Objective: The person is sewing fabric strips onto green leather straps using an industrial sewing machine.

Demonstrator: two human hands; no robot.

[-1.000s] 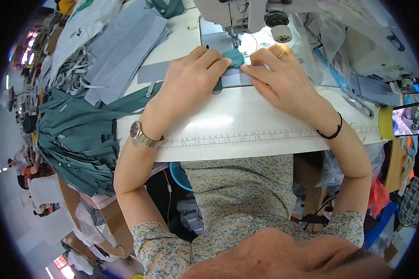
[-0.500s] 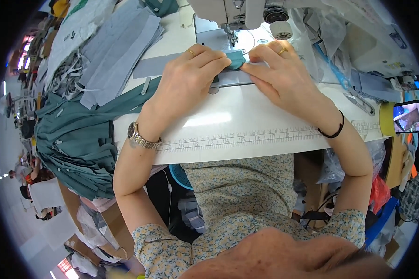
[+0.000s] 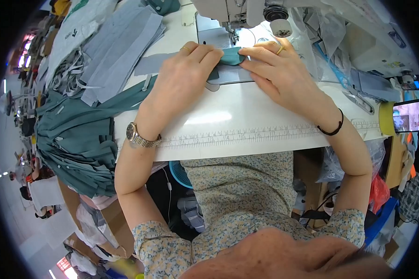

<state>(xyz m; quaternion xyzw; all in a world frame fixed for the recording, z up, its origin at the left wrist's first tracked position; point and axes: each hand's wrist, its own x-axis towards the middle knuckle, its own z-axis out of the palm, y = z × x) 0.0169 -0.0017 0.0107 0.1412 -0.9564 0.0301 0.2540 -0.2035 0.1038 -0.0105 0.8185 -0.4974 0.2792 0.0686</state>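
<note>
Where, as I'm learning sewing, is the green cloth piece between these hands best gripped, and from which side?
Probably the right end of the green cloth piece, pinched from the right: it runs left to right, the left hand covers its left part, and the sewing machine stands beyond its far edge. The right hand has fingers at that end.

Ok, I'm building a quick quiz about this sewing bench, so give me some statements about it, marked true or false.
1. The left hand and right hand both touch the green strip. True.
2. The watch is worn on the right. False: the watch is on the left.
3. A ruler scale runs along the near edge of the table. True.
4. The dress is plain red. False: the dress is floral.
</note>
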